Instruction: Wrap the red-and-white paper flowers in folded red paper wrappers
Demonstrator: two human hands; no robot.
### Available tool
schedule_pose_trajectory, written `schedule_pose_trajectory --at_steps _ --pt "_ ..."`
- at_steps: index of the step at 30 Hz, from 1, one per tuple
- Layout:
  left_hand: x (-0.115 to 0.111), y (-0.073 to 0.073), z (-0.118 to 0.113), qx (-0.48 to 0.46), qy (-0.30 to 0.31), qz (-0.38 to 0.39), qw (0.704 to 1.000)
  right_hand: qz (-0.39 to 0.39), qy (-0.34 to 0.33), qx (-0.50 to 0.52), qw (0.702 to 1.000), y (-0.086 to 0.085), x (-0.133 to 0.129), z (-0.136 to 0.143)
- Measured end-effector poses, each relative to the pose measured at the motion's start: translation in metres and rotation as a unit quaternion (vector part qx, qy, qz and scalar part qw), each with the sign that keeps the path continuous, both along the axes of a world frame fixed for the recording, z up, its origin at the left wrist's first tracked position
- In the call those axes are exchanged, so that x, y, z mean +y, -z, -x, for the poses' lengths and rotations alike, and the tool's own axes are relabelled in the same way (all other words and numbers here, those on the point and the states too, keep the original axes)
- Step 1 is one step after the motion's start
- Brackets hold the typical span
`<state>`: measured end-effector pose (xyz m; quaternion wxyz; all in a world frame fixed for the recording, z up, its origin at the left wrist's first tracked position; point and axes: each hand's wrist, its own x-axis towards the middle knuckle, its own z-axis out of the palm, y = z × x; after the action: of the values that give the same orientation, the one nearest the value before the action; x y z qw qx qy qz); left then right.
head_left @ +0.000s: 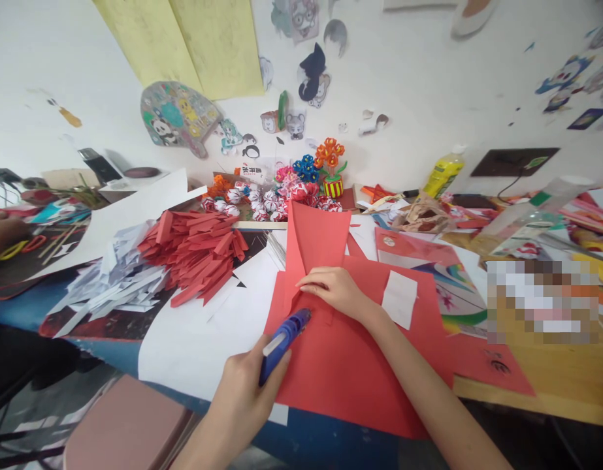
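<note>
My left hand point(247, 385) is wrapped around a long blue tool point(284, 346) with a pale strip along its side. The tool's front end rests at the lower edge of a folded red paper point(318, 235), and I cannot make out a blade or its exact kind. My right hand point(335, 290) presses on that folded paper, its fingers curled together and pointing left. Beneath lies a large red sheet point(370, 372). A small white paper piece point(400, 300) sits on it beside my right forearm.
Left are piles of red paper strips point(196, 251) and white strips point(119, 274). Paper flowers point(306, 171) stand along the wall. A clear bottle point(531, 219) and a yellow bottle point(444, 171) are at right. Another person's hand point(7, 232) shows far left, near scissors point(34, 243).
</note>
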<state>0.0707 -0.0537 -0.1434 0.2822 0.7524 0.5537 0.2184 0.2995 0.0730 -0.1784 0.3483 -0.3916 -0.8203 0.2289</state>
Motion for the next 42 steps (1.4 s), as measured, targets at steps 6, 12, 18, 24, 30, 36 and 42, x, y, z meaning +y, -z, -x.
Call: schedule_pose_trajectory --at_steps 6,12,18,24,30,36,42 --pt "-0.017 -0.017 0.016 0.015 -0.002 -0.068 0.998 0.010 0.000 0.006 1.000 -0.001 0.000 0.000" --pt "-0.033 -0.026 0.048 0.039 -0.057 -0.191 0.979 0.014 -0.002 0.019 1.000 -0.001 -0.002 -0.001" --pt "-0.022 -0.006 0.067 0.053 0.051 -0.266 0.961 0.024 0.002 0.027 0.999 -0.002 -0.004 -0.001" --pt "-0.020 0.005 0.054 0.017 0.091 -0.271 0.958 0.019 -0.003 0.024 1.000 -0.004 -0.008 -0.001" --pt "-0.021 0.009 0.035 -0.022 0.135 -0.242 0.961 -0.103 0.158 0.071 0.979 -0.021 -0.038 -0.035" --pt "-0.024 0.008 0.002 -0.030 0.194 -0.209 0.958 -0.002 0.433 -0.029 0.901 -0.016 -0.063 -0.121" --pt "-0.031 0.016 0.001 -0.042 0.190 -0.186 0.963 0.148 0.393 -0.097 0.902 -0.012 -0.055 -0.160"
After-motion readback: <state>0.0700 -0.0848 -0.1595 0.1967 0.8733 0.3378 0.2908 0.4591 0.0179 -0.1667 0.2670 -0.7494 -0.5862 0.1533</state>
